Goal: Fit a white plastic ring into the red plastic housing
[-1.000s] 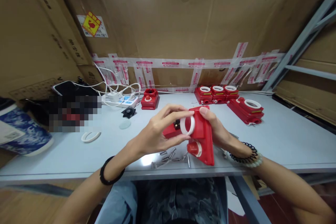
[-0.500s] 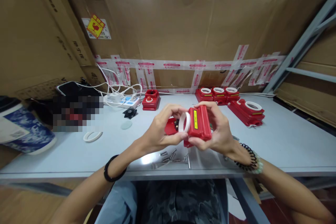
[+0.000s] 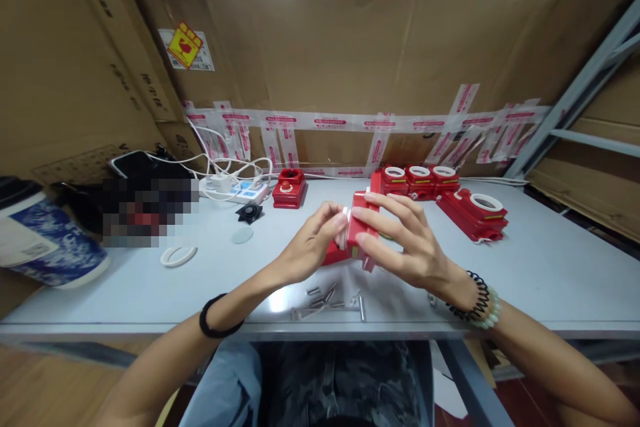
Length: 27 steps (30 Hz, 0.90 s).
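1. Left hand (image 3: 313, 247) and right hand (image 3: 403, 247) meet above the front-middle of the bench (image 3: 550, 267). Both pinch one red plastic housing (image 3: 357, 230), held off the surface.
2. Left hand: fingertips curled, pressed against the housing's left face, where a sliver of the white ring (image 3: 345, 235) shows. Right hand: fingers spread long over the top and right face, thumb underneath. Judged: opposed grip, so the two halves can be squeezed together.
3. Directly below the hands, near the front edge, lies a loose cluster of metal screws (image 3: 327, 303), within easy reach of either hand.
4. Further out, left-centre: a loose white ring (image 3: 178, 256), a clear disc (image 3: 243, 235), a small black part (image 3: 249, 212).
5. Back edge, against the cardboard wall: a single red unit with button (image 3: 289, 188), a row of three red units with white rings (image 3: 419, 180), and one larger red unit (image 3: 475, 213) toward the back right. Power strip with white cables (image 3: 233, 190) at back left.
6. Versus half a second ago: the housing has been turned, so its yellow label and ring opening no longer face the camera. The right hand has moved from cradling underneath to lying over the top. Bench items unchanged.
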{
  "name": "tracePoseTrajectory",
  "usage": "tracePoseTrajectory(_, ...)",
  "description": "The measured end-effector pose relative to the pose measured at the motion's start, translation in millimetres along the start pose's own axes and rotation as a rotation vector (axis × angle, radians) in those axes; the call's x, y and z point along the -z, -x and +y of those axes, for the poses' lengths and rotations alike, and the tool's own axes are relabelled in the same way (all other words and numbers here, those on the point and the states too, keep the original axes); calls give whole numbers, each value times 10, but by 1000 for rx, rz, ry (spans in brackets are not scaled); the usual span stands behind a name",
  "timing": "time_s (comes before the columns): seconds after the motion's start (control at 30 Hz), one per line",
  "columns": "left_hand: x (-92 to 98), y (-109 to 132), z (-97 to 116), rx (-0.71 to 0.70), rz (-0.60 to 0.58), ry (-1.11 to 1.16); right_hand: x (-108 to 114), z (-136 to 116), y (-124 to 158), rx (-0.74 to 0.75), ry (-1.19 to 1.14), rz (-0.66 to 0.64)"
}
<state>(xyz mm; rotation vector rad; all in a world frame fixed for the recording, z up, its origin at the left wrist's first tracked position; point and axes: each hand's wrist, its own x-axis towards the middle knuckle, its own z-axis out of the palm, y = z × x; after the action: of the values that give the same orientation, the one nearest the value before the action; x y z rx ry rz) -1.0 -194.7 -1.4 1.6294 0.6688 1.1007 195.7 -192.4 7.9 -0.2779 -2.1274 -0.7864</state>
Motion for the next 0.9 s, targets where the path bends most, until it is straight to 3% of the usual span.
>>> tracePoseTrajectory(0.1, 18, -39, -52, 139, -64, 177, -37, -6, 6, 4, 15, -11)
tracePoseTrajectory(0.2, 43, -56, -72, 172, -48, 229, -98, 33, 56, -67, -73, -38)
tracePoseTrajectory(0.33, 61, -31, -13, -24, 98, 19, -164, 60, 115, -256, -304, 87)
tracePoseTrajectory(0.47, 68, -5, 10, -212, 157, -128, -157, 7, 94, -714, -596, 125)
tracePoseTrajectory(0.53, 71, -5, -13, -261, 166, -169, -139, -19, 62, -873, -730, 104)
tracePoseTrajectory(0.7, 81, -16, -60, -380, 168, -241, -118, -54, 14, -993, -940, 94)
tracePoseTrajectory(0.9, 91, -14, -45, -392, 124, -311, -144, -77, 22, -1031, -1003, 71)
